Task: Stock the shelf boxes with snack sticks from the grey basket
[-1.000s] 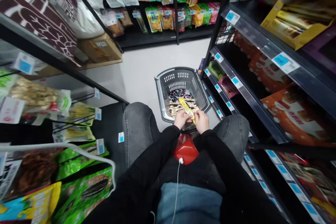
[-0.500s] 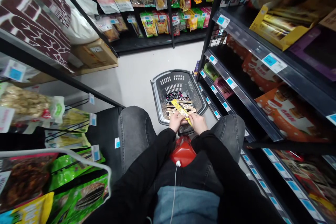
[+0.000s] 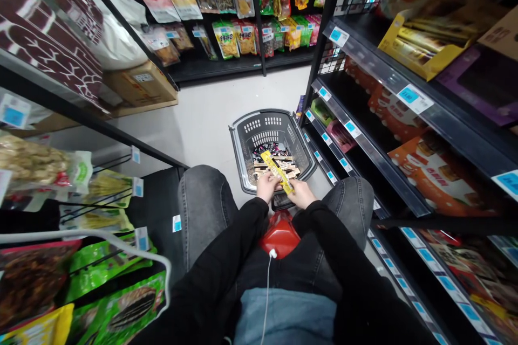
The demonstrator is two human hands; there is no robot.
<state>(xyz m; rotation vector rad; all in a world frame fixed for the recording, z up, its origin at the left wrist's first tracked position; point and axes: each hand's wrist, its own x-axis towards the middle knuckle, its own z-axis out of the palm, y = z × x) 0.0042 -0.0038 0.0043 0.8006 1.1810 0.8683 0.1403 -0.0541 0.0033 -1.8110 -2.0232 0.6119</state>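
Observation:
I sit in a shop aisle with my knees apart. Both hands hold a long yellow snack packet (image 3: 276, 171) over the near rim of a grey shopping basket (image 3: 246, 139) on the floor. My left hand (image 3: 266, 186) pinches the packet's lower part from the left. My right hand (image 3: 300, 193) grips its near end from the right. Inside the basket lie several small tan and dark packets (image 3: 277, 162).
Black shelves with blue price tags and orange boxes (image 3: 429, 167) stand close on the right. Hanging snack bags (image 3: 101, 194) fill the left rack. A cardboard box (image 3: 140, 83) sits at the left; more snack racks (image 3: 243, 38) close the far end. A red object (image 3: 279, 237) rests on my lap.
The view has drifted so the basket and hands sit slightly left. Both hands kept hold of the yellow packet, which tilted a little more towards the left.

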